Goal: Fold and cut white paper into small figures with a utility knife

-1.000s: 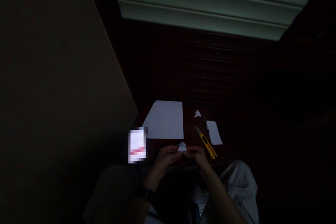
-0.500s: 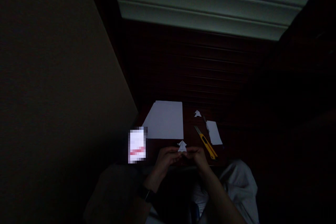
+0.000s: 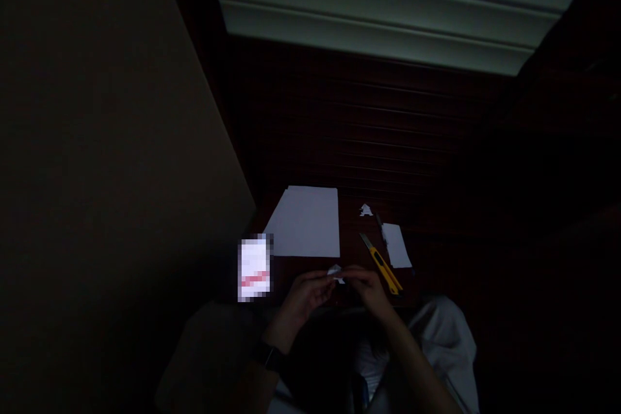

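Between my two hands, near the table's front edge, is a small folded white paper figure [image 3: 334,270], partly covered by fingers. My left hand [image 3: 308,291] pinches its left side, with a dark watch on that wrist. From the right, my right hand [image 3: 366,288] reaches over the figure, its fingers closed on the paper. A second origami figure [image 3: 365,209], spread like a small frog, lies farther back on the table. To the right of my hands rests a yellow utility knife [image 3: 381,265] with its blade out.
A stack of white paper sheets [image 3: 308,223] lies at the back left of the dark table. Smaller white paper [image 3: 396,246] and a dark pen [image 3: 380,223] lie right. A lit, blurred-out screen [image 3: 255,270] glows at the left, near the wall [image 3: 121,110].
My right hand's fingers have moved left over the paper figure, hiding more of it. The figure's pointed top no longer stands out as clearly. The things on the table have stayed put.
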Demonstrator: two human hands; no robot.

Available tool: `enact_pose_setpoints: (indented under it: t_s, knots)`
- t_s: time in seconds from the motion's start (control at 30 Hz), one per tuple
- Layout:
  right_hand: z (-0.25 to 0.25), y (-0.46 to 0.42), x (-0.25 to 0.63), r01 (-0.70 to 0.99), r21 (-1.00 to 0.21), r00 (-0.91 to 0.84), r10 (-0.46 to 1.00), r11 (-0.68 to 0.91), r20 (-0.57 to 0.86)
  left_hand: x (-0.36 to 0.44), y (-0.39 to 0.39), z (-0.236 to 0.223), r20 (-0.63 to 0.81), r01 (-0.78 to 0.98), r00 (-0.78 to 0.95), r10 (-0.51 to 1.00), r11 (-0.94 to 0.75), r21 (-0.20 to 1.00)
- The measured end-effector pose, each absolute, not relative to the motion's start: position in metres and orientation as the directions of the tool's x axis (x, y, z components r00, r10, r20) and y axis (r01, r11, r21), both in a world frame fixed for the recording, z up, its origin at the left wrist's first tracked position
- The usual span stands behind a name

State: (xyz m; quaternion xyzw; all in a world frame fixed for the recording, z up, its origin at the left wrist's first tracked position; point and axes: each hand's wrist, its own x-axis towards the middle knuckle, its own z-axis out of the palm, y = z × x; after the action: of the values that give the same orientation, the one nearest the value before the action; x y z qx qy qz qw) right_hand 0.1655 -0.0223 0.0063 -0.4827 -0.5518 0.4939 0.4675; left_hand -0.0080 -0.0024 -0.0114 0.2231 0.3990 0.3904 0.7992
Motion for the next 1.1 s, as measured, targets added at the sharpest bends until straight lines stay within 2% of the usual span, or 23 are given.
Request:
enact_pose_setpoints:
  t_s: [0.1,0.33,0.67,0.83,1.1]
  knots:
    - [0.013,-0.023,0.167,0.133,-0.986,-0.169,0.982,0.102,0.078,-0.008,-0.002,-0.009,-0.481,-0.467,0.420,0.769,0.638,0.613]
    - [0.015,-0.022,0.166,0.169,-0.978,-0.169,0.981,0.123,0.094,-0.010,-0.002,-0.005,-0.473,-0.469,0.453,0.755,0.653,0.594]
    - [0.018,-0.020,0.165,0.184,-0.974,-0.095,0.988,0.135,0.119,-0.007,-0.003,0.004,-0.442,-0.411,0.424,0.791,0.602,0.684]
    - [0.016,-0.020,0.164,0.187,-0.973,-0.048,0.991,0.134,0.127,-0.005,-0.004,0.002,-0.432,-0.436,0.404,0.806,0.585,0.684]
    - [0.018,-0.024,0.167,0.167,-0.975,-0.086,0.988,0.144,0.131,-0.003,-0.006,0.002,-0.419,-0.431,0.341,0.841,0.536,0.725]
